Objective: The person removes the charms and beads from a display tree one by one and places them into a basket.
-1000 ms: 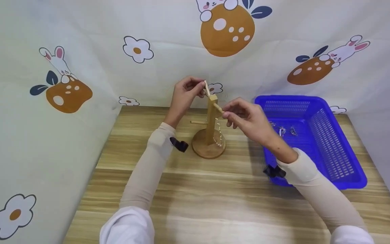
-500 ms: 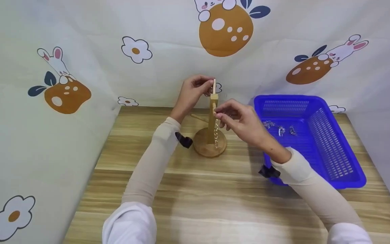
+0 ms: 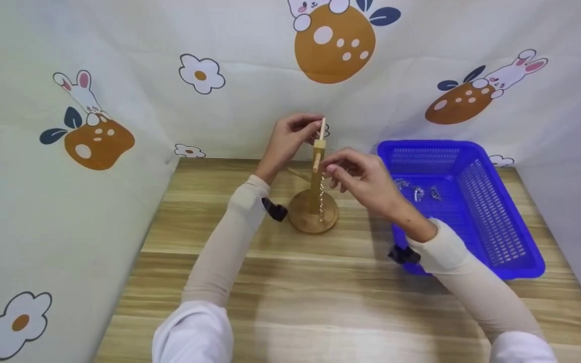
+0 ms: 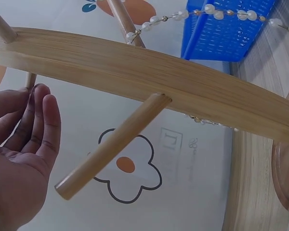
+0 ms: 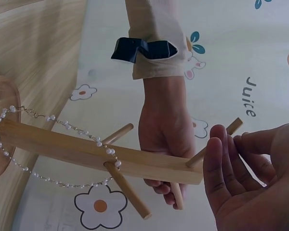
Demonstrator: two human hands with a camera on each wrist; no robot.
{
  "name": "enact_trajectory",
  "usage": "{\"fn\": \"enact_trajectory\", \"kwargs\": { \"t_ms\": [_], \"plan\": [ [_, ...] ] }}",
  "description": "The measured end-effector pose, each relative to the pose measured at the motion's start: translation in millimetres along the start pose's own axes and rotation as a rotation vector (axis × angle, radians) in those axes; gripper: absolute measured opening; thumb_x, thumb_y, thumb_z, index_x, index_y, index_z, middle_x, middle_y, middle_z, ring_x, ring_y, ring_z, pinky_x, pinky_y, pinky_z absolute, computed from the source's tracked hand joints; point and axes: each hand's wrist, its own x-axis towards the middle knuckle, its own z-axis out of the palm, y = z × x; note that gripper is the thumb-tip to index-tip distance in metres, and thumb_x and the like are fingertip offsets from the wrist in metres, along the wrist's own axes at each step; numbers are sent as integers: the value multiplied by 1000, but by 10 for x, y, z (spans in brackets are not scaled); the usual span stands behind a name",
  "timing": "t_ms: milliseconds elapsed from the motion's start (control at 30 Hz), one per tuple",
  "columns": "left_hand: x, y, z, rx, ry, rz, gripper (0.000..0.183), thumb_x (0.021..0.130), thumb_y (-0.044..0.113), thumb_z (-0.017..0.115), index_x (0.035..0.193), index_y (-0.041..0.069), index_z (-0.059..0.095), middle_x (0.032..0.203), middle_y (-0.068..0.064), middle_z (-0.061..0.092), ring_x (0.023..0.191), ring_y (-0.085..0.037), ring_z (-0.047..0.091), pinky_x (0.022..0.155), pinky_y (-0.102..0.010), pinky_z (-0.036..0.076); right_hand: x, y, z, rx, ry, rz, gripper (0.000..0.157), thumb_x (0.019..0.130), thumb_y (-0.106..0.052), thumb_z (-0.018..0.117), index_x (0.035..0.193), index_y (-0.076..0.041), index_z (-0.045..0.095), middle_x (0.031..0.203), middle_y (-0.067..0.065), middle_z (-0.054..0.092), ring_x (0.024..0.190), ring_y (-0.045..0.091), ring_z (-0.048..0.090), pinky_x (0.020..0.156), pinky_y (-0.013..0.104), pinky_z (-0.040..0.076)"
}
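A wooden stand (image 3: 315, 189) with a round base and several side pegs stands upright on the table. My left hand (image 3: 288, 138) pinches the back upper peg (image 3: 323, 128); the left wrist view shows curled fingers (image 4: 50, 120) at that peg. My right hand (image 3: 371, 179) is just right of the front upper peg (image 3: 316, 163), fingers loosely bent and holding nothing. In the right wrist view that peg (image 5: 236, 126) passes behind my fingertips. A white-beaded chain (image 3: 321, 201) with a gold clasp hangs in a loop from a lower peg (image 5: 130, 192) on the right side.
To the right is a blue plastic basket (image 3: 472, 209) with several small silvery pieces (image 3: 419, 193) lying in it. A printed cloth wall (image 3: 250, 106) rises close behind the stand. The wood-grain table (image 3: 290, 297) extends toward me.
The stand has turned clockwise as seen from above, its front upper peg swinging left and the back one right. My right fingers have let go of the front peg.
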Motion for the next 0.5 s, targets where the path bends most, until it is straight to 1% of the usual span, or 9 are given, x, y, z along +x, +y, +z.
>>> {"fn": "enact_trajectory", "kwargs": {
  "t_ms": [100,200,267,300,400,500],
  "plan": [
    [-31,-11,-28,0,-6,-1,22,104,10,70,121,-2,77,103,-13,77,88,-25,71,76,-31,65,-3,25,-17,3,29,22,15,105,-4,65,114,4,75,99,19,79,69,16,71,57,25,60],
    [-70,-12,-62,-1,-13,-13,22,105,9,67,121,-3,76,107,-20,76,88,-26,72,77,-33,65,-12,62,-22,-6,49,61,15,105,-3,66,114,4,75,96,15,80,67,16,71,55,27,60],
    [-102,-8,-89,6,-14,-23,21,106,9,66,120,-4,76,108,-24,76,88,-25,72,77,-33,65,-25,93,-19,-11,57,97,14,105,-3,66,114,4,75,95,16,80,66,15,70,55,28,61],
    [-118,-6,-102,7,-16,-27,21,106,9,66,120,-4,75,110,-27,75,88,-27,72,76,-32,65,-32,113,-16,-20,59,115,14,104,-4,66,113,4,74,95,17,79,65,13,70,56,30,62],
    [-166,-14,-146,22,-15,-31,20,106,9,66,118,-4,75,110,-28,75,90,-30,72,74,-27,64,-56,169,-4,-39,57,174,14,105,-4,66,112,4,74,96,20,78,65,8,68,56,29,62],
    [-221,-32,-185,30,-17,-25,20,106,10,66,118,-4,75,110,-31,73,89,-27,72,73,-25,63,-77,220,7,-69,41,231,13,105,-4,66,111,3,74,96,21,77,66,8,68,57,27,62]
  ]
}}
